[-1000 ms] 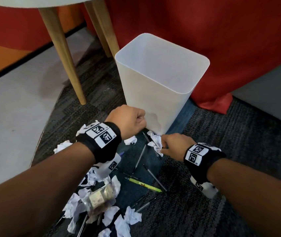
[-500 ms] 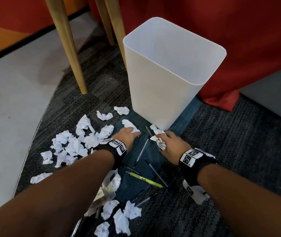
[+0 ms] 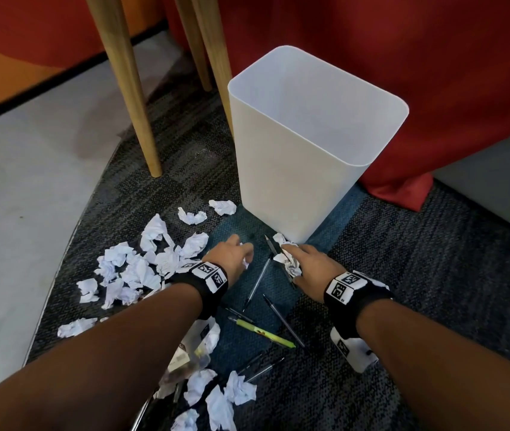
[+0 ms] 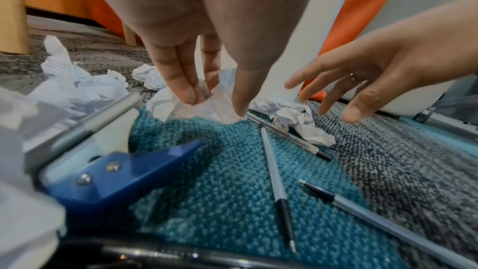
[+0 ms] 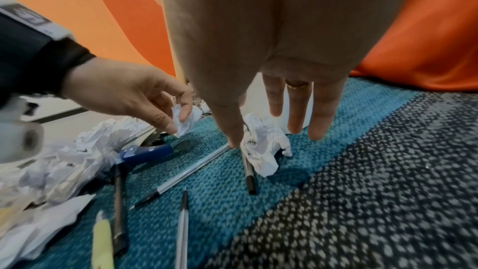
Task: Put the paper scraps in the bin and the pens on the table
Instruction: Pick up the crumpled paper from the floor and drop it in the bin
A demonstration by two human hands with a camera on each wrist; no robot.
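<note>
Head view: scrap-collecting step. Left hand (image 3: 232,255) and right hand (image 3: 308,264) low at 6 o'clock of the bin (image 3: 294,188); pens (image 3: 255,284) lie on the carpet.
Left wrist: fingers (image 4: 181,87) pinch a paper scrap (image 4: 196,107).
Right wrist: fingers spread, released, over another scrap (image 5: 261,146). Next, I judge: close on it, lift both to the bin.
</note>
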